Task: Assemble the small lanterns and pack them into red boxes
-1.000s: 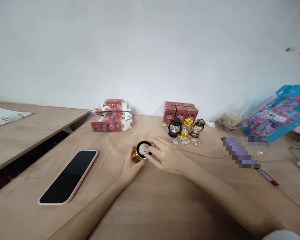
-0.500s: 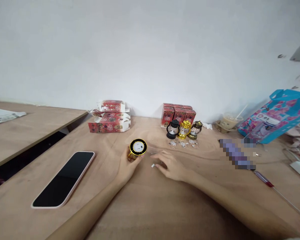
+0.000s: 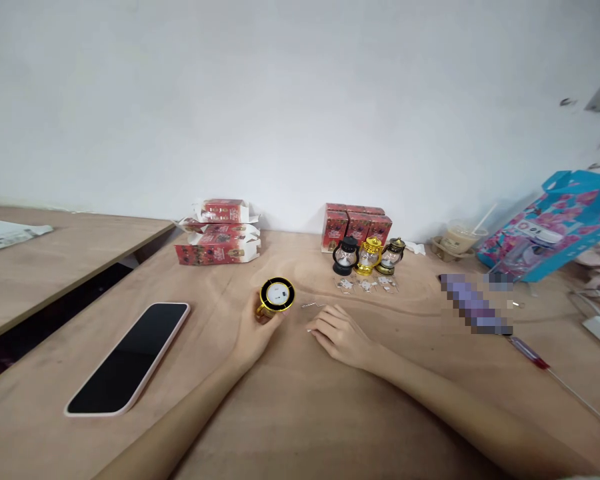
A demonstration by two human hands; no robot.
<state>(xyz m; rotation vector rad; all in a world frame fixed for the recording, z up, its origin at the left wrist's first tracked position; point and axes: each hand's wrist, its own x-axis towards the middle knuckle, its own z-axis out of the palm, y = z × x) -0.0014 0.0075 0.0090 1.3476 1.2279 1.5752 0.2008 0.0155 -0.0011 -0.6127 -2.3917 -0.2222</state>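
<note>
My left hand (image 3: 256, 330) grips a small gold lantern (image 3: 275, 297) lying on its side on the wooden table (image 3: 300, 407), its round black and white base turned toward me. My right hand (image 3: 339, 333) rests on the table just right of it, fingers curled down over a tiny white piece (image 3: 309, 331). A thin wire (image 3: 311, 305) lies on the table between the lantern and my right hand.
Three small lanterns (image 3: 368, 256) stand before red boxes (image 3: 356, 223) at the back. Flattened red boxes (image 3: 219, 237) lie back left, a phone (image 3: 131, 357) at left. A drink cup (image 3: 460, 239), a blue bag (image 3: 555, 223) and a red-handled screwdriver (image 3: 530, 353) are at right.
My right hand has left the lantern's base and dropped to the table on its right. The base now shows uncovered. The left hand still holds the lantern.
</note>
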